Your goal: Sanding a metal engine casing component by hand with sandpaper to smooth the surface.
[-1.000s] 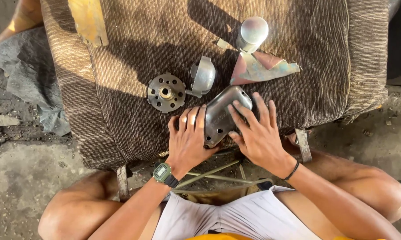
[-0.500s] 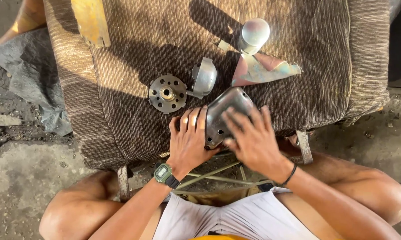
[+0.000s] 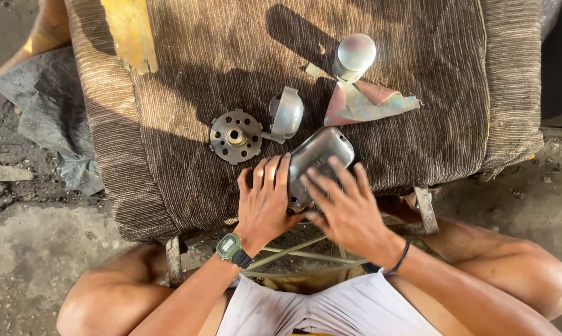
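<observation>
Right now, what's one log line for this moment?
left hand: steadying metal cover | right hand: fingers on cover | nearby: round flange, on brown cloth

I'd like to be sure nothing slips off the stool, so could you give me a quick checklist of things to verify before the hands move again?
1. Metal cover braced by left hand: ok, fingers lie along its left edge.
2. Right hand on the cover: ok, fingers spread across its face; blurred, so firmness of grip cannot tell.
3. Cover supported on brown fabric seat: not ok, its lower end sits at the near edge.
4. Round perforated hub clear of the hands: ok, apart.
5. Small curved metal piece stable: cannot tell.
6. Shiny cylinder upright: ok.
</observation>
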